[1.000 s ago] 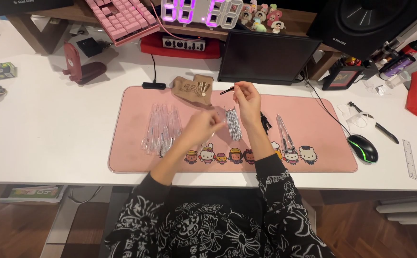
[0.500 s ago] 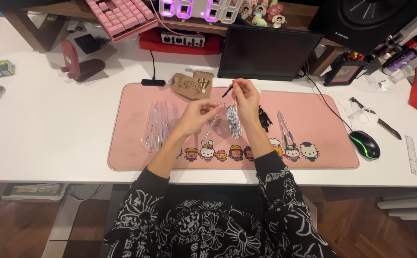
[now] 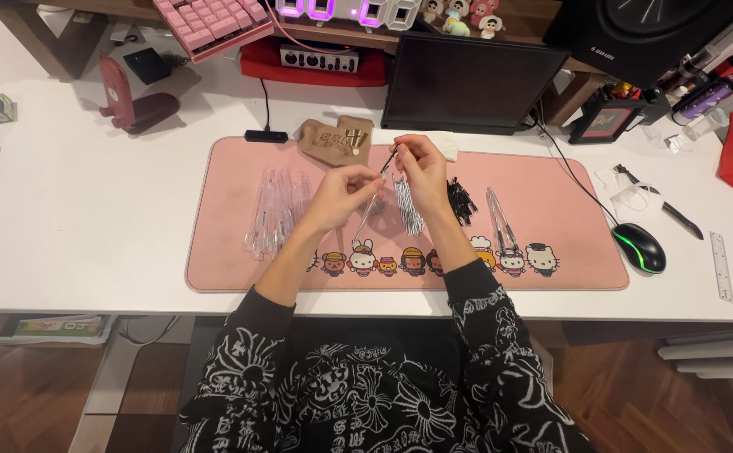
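Both hands (image 3: 383, 180) pinch thin pen part (image 3: 389, 158) (possibly refill); tan pouch (image 3: 336, 139) behind.

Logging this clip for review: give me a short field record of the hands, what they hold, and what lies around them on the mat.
left hand: pinches the lower part of a thin clear pen tube
right hand: holds a small dark piece at the tube's upper end
surface: pink desk mat
left of hands: row of clear pen barrels
right of hands: pile of small black parts
far right: computer mouse

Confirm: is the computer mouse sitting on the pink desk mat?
No, the computer mouse rests on the white desk, just off the right edge of the pink desk mat.
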